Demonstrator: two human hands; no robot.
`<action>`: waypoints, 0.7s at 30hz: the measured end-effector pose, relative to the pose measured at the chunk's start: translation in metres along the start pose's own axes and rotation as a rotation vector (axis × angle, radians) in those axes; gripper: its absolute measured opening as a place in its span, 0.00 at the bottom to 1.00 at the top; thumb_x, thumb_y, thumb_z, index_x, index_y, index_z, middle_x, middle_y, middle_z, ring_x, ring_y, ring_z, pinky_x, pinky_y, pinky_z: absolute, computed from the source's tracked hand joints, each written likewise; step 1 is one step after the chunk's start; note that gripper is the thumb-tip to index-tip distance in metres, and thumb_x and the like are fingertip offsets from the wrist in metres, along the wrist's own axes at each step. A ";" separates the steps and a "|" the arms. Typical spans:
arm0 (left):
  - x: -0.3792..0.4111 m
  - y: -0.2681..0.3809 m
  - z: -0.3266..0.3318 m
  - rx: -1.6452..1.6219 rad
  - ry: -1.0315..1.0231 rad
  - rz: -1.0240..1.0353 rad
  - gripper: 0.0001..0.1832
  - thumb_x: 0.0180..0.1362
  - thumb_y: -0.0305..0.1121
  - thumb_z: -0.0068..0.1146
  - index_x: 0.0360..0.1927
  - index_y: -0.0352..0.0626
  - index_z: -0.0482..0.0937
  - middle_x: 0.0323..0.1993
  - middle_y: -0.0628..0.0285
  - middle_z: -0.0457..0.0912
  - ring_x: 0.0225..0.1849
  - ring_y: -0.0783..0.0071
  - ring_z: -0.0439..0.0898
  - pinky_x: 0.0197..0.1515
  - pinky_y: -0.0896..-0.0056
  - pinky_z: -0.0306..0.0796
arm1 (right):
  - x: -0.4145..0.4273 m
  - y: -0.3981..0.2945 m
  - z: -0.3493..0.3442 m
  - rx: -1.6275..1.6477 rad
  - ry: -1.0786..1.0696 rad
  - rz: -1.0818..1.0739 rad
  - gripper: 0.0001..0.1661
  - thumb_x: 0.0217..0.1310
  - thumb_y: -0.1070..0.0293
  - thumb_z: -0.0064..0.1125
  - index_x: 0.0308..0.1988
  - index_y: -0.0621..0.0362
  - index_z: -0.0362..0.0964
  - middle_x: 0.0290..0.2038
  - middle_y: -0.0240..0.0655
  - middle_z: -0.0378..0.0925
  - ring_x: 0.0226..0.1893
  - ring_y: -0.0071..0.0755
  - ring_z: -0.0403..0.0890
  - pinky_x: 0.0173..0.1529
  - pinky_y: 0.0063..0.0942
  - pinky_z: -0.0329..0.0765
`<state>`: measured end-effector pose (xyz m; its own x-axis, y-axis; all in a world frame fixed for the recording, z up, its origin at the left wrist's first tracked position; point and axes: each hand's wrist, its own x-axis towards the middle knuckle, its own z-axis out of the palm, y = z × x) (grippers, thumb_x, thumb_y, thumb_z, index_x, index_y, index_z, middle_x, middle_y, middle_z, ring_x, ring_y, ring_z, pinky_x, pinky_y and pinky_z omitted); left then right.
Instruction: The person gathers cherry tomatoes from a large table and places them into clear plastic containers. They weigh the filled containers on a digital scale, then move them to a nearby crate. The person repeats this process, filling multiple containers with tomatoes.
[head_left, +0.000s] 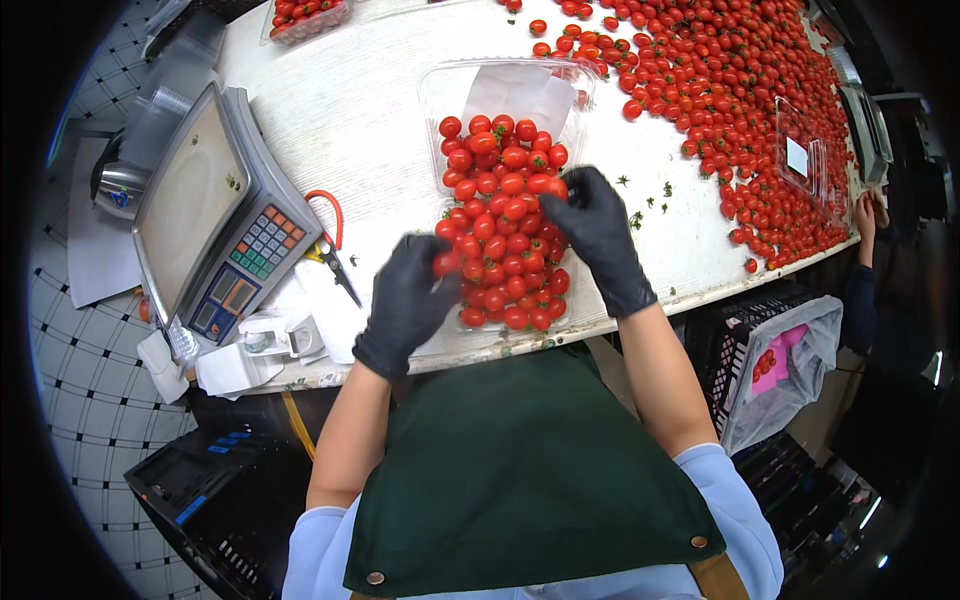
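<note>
Red cherry tomatoes are heaped in a clear plastic clamshell container, whose two halves lie unfolded near the front edge of the table. In the far half, a white paper pad shows. My left hand, in a black glove, is at the heap's left side with a slightly blurred tomato between thumb and fingers. At the upper right of the heap, my black-gloved right hand has its thumb and fingertips on a tomato; whether it grips it is hard to tell.
A digital scale and red-handled scissors lie left. A large tomato pile spreads right, with another clear container on it. A filled punnet stands far left. Beyond the pile, another person's hand shows. A lined crate stands below right.
</note>
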<state>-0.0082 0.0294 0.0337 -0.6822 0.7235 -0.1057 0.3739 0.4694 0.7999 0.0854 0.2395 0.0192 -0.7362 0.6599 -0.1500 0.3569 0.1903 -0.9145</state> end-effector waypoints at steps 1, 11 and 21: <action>0.013 0.009 -0.003 -0.087 0.036 0.018 0.13 0.48 0.23 0.58 0.40 0.38 0.73 0.32 0.63 0.77 0.31 0.79 0.74 0.35 0.77 0.70 | 0.010 -0.002 0.003 0.121 -0.011 0.054 0.17 0.46 0.65 0.64 0.33 0.62 0.67 0.23 0.32 0.72 0.21 0.21 0.70 0.27 0.22 0.71; 0.007 0.025 0.017 -0.183 0.042 0.173 0.18 0.49 0.19 0.58 0.46 0.39 0.74 0.33 0.62 0.72 0.32 0.76 0.74 0.37 0.77 0.70 | -0.045 -0.013 -0.010 0.586 -0.362 0.327 0.17 0.53 0.75 0.60 0.45 0.63 0.70 0.37 0.31 0.75 0.33 0.19 0.74 0.39 0.19 0.74; -0.007 0.000 0.023 -0.100 -0.020 0.168 0.20 0.48 0.16 0.55 0.47 0.42 0.73 0.44 0.58 0.73 0.42 0.68 0.75 0.44 0.72 0.71 | -0.083 0.040 -0.063 0.439 -0.095 0.330 0.10 0.54 0.74 0.57 0.38 0.60 0.68 0.29 0.31 0.73 0.28 0.21 0.72 0.35 0.20 0.72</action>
<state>0.0113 0.0361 0.0211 -0.6026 0.7977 0.0240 0.4165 0.2887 0.8621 0.1975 0.2383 0.0189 -0.6815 0.5611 -0.4698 0.3194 -0.3496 -0.8808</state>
